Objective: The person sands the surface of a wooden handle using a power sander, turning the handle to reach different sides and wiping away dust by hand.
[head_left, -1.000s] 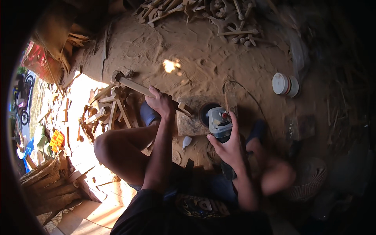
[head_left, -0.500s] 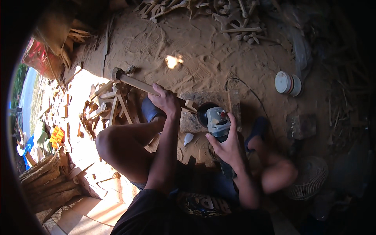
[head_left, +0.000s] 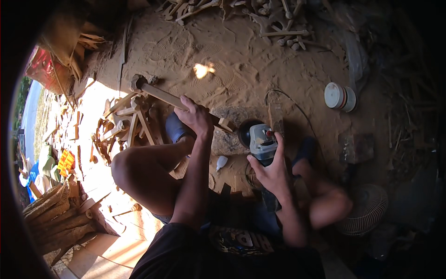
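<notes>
The wooden stick (head_left: pixel 186 103) under the left fingers (head_left: pixel 188 111) is pale tan. The angle grinder (head_left: pixel 261 142) under the right fingers (head_left: pixel 278 144) is grey with a red button and a black disc guard. Beyond the fingers, the sawdust floor (head_left: pixel 241 60) is sandy brown; a round tin (head_left: pixel 339 96) is white with a red band.

Left forearm is extended forward from the lower edge, passing over the raised left knee (head_left: pixel 127 165); left hand (head_left: pixel 197 118) is placed beyond that knee, palm down, fingers curled closed around a long wooden stick (head_left: pixel 179 102); right forearm is angled forward on the far side of the body from the knee; right hand (head_left: pixel 271 172) is wrapped from behind around the body of an angle grinder (head_left: pixel 261 141), fingers spread along its side; both wrists are held roughly straight.
</notes>
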{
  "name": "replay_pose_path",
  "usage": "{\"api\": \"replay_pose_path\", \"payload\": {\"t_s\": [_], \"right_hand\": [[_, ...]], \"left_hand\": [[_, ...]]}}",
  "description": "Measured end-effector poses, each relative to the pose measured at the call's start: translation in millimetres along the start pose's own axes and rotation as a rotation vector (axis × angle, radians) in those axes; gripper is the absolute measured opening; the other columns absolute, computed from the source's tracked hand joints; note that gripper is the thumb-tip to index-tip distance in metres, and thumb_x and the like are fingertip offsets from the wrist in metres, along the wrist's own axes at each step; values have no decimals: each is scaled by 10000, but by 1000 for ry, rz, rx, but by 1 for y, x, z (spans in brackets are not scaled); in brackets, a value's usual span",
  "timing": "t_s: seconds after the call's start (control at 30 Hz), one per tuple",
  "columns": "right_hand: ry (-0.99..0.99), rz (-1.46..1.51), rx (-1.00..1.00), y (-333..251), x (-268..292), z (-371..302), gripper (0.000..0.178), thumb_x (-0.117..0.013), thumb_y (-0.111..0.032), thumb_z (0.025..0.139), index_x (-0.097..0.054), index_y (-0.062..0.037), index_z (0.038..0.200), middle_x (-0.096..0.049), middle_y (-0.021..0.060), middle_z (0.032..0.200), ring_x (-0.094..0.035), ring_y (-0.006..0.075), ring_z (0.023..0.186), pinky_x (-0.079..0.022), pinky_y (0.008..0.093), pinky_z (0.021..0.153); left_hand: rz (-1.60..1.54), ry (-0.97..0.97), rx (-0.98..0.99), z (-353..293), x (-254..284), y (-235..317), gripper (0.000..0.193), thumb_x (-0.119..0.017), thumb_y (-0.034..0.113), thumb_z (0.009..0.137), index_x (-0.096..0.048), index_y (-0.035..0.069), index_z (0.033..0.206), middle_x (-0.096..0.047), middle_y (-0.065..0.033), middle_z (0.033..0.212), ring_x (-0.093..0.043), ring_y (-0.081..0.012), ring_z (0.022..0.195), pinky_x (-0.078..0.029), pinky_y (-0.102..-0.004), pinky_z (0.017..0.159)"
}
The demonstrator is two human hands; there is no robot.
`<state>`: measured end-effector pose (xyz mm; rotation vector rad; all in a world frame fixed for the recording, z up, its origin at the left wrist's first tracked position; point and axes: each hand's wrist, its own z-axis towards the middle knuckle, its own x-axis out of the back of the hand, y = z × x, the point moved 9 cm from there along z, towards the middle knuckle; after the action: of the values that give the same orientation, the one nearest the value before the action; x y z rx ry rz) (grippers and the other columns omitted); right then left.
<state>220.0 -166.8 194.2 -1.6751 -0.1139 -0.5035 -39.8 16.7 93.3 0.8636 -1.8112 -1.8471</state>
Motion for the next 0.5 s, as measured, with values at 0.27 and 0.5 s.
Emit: {"api": "replay_pose_path", "payload": {"t_s": [0.27, 0.5], "right_hand": [[-37, -83, -3, 0, -7, -2, 975, -863, -296, 901, -272, -11, 1621, -634, 289, 1370, -668, 389, 1245, -518, 460, 1072], [-2, -105, -24, 0, -5, -6, 973, -856, -315, 905, -273, -9, 1621, -635, 312, 1364, -670, 422, 1242, -525, 464, 1062]], "left_hand": [[-62, -6, -6, 5, 0, -6, 335, -563, 381, 1144, -435, 112, 990, -438, 13, 676, -438, -99, 461, -375, -285, 392], [14, -11, 8, 2, 2, -5, 321, -552, 332, 1146, -482, 52, 1006, -490, -22, 804, -481, -120, 641, -416, -310, 543]]}}
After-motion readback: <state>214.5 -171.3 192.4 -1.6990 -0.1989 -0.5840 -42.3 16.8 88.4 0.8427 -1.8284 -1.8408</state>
